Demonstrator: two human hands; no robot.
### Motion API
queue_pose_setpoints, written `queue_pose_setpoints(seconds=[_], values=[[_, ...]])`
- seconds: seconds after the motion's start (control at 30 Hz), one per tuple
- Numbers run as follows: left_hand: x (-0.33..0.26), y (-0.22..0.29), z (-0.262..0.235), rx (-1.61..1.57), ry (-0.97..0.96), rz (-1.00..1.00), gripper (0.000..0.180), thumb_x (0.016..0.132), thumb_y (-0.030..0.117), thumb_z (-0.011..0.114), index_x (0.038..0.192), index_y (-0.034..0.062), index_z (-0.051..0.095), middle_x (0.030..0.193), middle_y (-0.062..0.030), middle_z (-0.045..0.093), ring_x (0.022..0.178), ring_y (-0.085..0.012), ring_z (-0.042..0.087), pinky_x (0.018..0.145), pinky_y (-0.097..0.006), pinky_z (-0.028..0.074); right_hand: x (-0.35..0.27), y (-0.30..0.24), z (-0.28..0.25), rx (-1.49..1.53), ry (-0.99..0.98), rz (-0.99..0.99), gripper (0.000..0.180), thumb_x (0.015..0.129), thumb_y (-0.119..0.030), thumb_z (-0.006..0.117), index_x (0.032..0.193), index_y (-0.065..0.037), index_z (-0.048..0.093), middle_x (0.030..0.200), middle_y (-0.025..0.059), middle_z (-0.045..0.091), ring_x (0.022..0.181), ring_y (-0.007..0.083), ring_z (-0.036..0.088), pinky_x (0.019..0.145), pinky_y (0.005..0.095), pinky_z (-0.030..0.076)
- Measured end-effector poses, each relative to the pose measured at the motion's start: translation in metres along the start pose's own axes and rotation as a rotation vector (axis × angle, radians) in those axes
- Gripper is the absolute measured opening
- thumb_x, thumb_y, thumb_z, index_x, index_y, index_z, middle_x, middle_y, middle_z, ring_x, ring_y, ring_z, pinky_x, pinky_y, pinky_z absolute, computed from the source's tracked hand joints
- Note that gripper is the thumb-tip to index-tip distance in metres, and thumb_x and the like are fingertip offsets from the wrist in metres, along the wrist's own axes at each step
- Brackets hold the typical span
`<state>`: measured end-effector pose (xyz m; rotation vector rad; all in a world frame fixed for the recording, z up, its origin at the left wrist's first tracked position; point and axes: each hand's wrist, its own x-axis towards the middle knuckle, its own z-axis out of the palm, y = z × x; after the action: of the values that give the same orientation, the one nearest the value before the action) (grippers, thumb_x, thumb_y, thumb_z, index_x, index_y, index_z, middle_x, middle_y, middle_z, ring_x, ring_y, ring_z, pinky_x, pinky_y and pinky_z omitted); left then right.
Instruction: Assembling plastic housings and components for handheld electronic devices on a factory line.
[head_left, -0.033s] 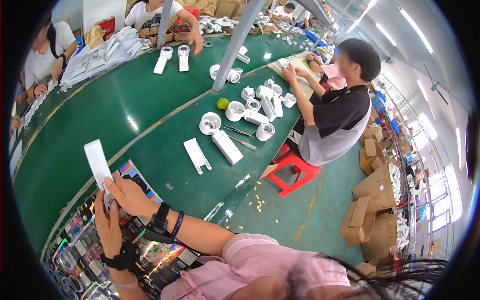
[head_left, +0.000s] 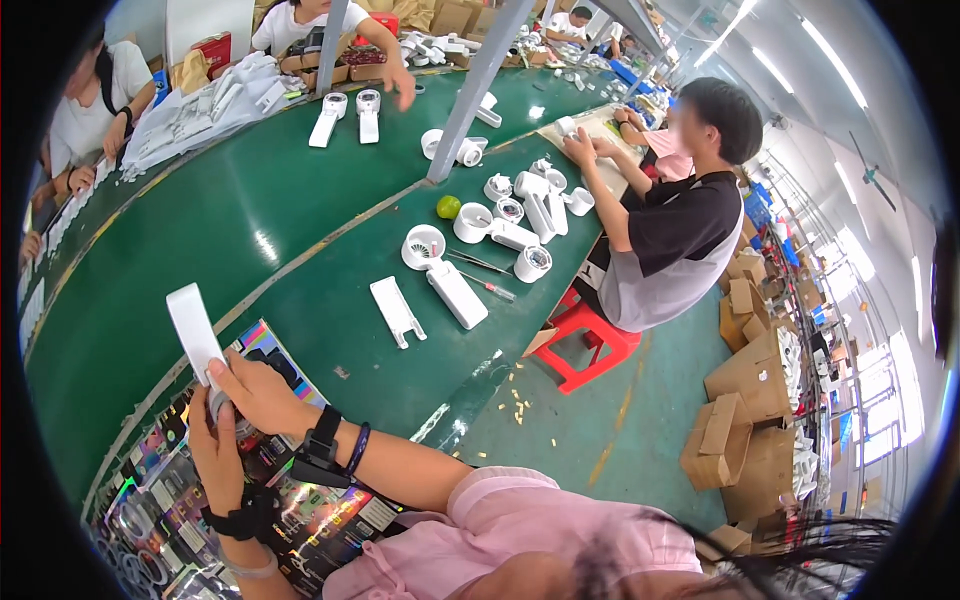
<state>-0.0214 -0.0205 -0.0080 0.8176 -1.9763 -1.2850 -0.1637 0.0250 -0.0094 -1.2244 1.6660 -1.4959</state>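
Note:
A white handheld fan (head_left: 194,328) is in both my hands at the lower left, its long flat handle pointing up and away. My left hand (head_left: 214,455) is closed around the round head end from below. Fingers of my right hand (head_left: 262,392) close on the fan where handle and head meet. Most of the head is hidden by my hands. Beneath them lies a sheet with colourful printed pictures (head_left: 335,520). To the right on the green table rest a white handle shell (head_left: 397,312) and a fan with an exposed round head (head_left: 455,293).
Near the fans lie a screwdriver (head_left: 490,287), tweezers (head_left: 478,262) and a green round fruit (head_left: 448,207). A metal post (head_left: 470,100) rises from the table. A co-worker (head_left: 690,230) sits on a red stool (head_left: 590,345) at right. Cardboard boxes (head_left: 720,440) stand on the floor.
The view has shifted very slightly. The hand of a person across the table has moved a little to the right. My hands keep the same hold on the fan.

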Motion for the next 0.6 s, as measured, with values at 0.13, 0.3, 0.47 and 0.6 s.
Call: queue_pose_setpoints(seconds=[0.13,0.3,0.47,0.6], values=[[0.001,0.013,-0.005,0.091,-0.004,-0.008,0.042,0.097,0.020,0.052,0.130,-0.0050,0.047,0.121,-0.0162,0.055,0.109,-0.0251,0.055,0.094,-0.034,0.041,-0.002,0.001,0.007,-0.010,-0.037,-0.030,0.062,0.099,-0.050,0.031,0.102,0.010,0.048,0.076,0.0285,0.059,0.074,0.0442,0.060,0.066,0.0460,0.045],[0.000,0.004,-0.011,0.144,0.125,0.105,0.040,0.096,0.023,0.054,0.126,-0.0043,0.050,0.119,-0.0141,0.054,0.107,-0.0251,0.053,0.093,-0.035,0.040,-0.002,-0.009,0.007,0.195,-0.146,-0.043,0.057,0.100,-0.048,0.036,0.113,0.007,0.046,0.088,0.0214,0.062,0.082,0.0284,0.063,0.069,0.0396,0.046],[-0.003,-0.012,-0.018,0.012,0.284,0.065,0.041,0.097,0.026,0.053,0.125,-0.0040,0.050,0.119,-0.0139,0.054,0.107,-0.0246,0.052,0.093,-0.034,0.039,-0.008,-0.006,0.022,0.593,-0.333,0.011,0.054,0.101,-0.041,0.042,0.134,0.000,0.037,0.123,0.0073,0.048,0.118,0.0142,0.043,0.099,0.0310,0.037],[-0.007,-0.021,-0.016,0.002,0.306,0.011,0.041,0.099,0.027,0.051,0.126,-0.0033,0.050,0.118,-0.0131,0.055,0.106,-0.0228,0.052,0.094,-0.034,0.039,-0.011,-0.008,0.026,0.372,-0.249,-0.094,0.053,0.101,-0.035,0.043,0.137,0.003,0.035,0.127,0.0163,0.047,0.120,0.0245,0.045,0.102,0.0343,0.036]])
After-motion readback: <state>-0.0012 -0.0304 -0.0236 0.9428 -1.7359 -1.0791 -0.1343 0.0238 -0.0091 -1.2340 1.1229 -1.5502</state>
